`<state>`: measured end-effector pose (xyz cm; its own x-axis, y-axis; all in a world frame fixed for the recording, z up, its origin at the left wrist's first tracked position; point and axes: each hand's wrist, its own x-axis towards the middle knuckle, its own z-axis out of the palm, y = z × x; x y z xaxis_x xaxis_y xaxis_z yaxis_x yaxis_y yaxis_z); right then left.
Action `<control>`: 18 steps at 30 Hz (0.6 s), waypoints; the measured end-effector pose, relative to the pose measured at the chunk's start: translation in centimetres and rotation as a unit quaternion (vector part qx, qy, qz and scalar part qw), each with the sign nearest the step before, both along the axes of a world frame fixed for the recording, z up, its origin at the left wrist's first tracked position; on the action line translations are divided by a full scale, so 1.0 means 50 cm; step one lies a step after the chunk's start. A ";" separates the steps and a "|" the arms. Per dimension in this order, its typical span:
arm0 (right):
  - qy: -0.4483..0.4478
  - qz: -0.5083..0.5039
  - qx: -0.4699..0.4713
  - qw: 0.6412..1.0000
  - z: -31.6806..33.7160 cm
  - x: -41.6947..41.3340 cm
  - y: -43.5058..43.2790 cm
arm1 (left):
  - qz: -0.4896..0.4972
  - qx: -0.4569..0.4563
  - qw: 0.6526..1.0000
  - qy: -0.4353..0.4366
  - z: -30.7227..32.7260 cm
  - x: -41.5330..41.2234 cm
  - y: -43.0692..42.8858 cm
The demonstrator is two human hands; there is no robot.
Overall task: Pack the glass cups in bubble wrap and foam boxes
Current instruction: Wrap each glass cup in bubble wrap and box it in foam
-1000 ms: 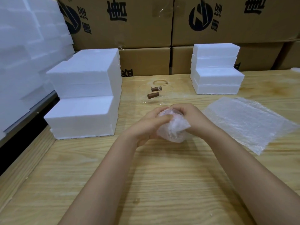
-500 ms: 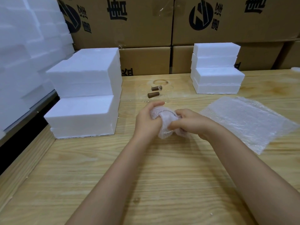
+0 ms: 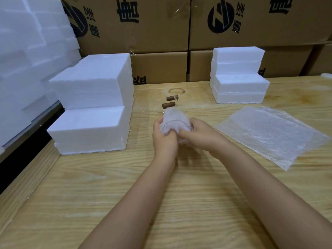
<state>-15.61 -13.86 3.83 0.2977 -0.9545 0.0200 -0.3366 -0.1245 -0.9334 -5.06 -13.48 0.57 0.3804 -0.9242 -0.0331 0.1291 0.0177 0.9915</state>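
- Gripping a glass cup bundled in clear bubble wrap point(image 3: 175, 122) above the pale wooden table point(image 3: 125, 194), the left hand point(image 3: 164, 139) and right hand point(image 3: 199, 136) curl around it from both sides.
- Flat bubble wrap sheets point(image 3: 269, 135) lie right; white foam boxes point(image 3: 93, 112) stand left.

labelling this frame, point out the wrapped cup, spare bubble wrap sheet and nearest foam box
wrapped cup point(image 3: 175, 117): head view, upper part of the bundle
bubble wrap sheet point(image 3: 269, 135): head view, middle of the sheet
nearest foam box point(image 3: 89, 141): head view, front face
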 end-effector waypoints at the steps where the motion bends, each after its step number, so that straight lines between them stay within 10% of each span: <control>1: -0.023 0.022 0.029 0.999 -0.002 0.002 0.000 | 0.018 -0.004 1.000 0.009 0.000 0.004 0.000; 10: 0.101 -0.182 -0.103 0.973 -0.028 -0.012 -0.024 | -0.083 -0.069 0.994 -0.001 -0.002 -0.020 0.027; 18: 0.079 -0.045 -0.047 0.995 -0.009 0.009 -0.006 | 0.075 -0.063 0.991 -0.090 -0.001 0.001 0.014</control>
